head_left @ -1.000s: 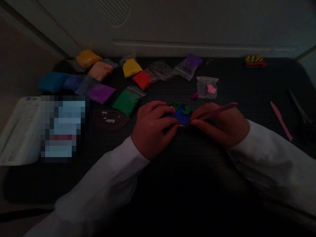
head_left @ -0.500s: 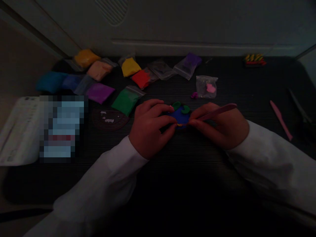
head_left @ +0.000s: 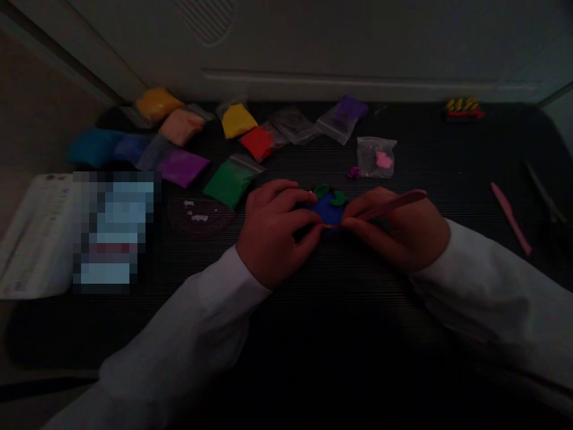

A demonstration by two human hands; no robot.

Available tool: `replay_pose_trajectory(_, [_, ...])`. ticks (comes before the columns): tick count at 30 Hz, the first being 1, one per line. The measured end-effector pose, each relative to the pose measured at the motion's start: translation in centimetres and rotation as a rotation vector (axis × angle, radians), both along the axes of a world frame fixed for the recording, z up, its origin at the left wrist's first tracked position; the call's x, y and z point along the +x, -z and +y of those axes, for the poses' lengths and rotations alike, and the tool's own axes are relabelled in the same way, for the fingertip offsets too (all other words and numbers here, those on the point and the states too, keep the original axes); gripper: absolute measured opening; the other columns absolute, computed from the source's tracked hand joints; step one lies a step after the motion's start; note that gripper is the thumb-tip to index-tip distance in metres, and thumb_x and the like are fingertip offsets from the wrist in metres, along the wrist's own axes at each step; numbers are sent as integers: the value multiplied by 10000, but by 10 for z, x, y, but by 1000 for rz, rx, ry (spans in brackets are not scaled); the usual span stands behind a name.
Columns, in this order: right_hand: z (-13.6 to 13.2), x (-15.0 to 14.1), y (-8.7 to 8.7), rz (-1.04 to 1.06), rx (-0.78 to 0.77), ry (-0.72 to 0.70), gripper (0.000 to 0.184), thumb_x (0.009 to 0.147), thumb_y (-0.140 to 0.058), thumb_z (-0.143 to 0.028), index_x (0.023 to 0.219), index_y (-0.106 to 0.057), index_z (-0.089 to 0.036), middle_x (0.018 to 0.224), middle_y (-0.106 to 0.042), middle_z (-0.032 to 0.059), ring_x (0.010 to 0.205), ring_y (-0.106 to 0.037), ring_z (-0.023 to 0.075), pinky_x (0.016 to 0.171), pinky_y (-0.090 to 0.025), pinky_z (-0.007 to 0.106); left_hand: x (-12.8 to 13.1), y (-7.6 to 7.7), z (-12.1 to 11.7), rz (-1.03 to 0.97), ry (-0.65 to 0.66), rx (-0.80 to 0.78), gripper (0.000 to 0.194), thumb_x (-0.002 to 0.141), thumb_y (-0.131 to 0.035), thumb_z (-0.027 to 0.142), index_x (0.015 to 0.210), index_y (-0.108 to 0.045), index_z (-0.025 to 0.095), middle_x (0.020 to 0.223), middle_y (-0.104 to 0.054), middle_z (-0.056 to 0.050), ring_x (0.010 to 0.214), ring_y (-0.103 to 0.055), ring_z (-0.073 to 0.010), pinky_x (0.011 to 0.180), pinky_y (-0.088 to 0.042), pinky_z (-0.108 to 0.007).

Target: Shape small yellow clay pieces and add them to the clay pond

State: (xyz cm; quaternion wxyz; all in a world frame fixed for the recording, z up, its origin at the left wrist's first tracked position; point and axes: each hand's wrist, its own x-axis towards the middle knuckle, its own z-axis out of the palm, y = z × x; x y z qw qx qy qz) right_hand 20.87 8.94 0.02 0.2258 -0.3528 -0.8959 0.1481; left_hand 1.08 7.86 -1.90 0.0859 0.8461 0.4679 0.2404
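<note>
A round blue clay disc (head_left: pixel 330 209) lies on the dark table between my hands. Two green clay leaf shapes, one of them a notched green leaf (head_left: pixel 338 198), sit along its far edge. My left hand (head_left: pixel 280 230) curls round the disc's left side, thumb and fingers gripping its rim. Near those fingertips shows a small orange-yellow strip (head_left: pixel 330 226) at the disc's near edge. My right hand (head_left: pixel 396 230) pinches a pink modelling tool (head_left: pixel 396 204), its tip down by the disc's lower right edge. The very tip is hidden by the fingers.
Behind stand several bags of coloured clay, among them a green bag (head_left: pixel 230 181) and a red bag (head_left: pixel 257 142). A bag with pink clay (head_left: pixel 382 159) lies beyond my right hand. Another pink tool (head_left: pixel 510 218) and scissors (head_left: pixel 546 194) are at right; a blurred phone (head_left: pixel 119 233) at left.
Both hands stay at the disc with only slight shifts. The orange-yellow strip between the fingertips now looks longer and thinner. The whole view has moved a little.
</note>
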Motion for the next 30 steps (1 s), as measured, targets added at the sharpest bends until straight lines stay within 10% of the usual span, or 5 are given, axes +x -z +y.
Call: replay_pose_trajectory(30, [-4,-3,-5,-46,-70,27,178,828,-454,-265,816,-589,-149,783,-630,29,684,-566,133,616,-407,245,1,-1,1,15,-35,-10,135,718,-573,288,742,-692,229,997,-610,-38,1022,-453,-248,897,-332,-431])
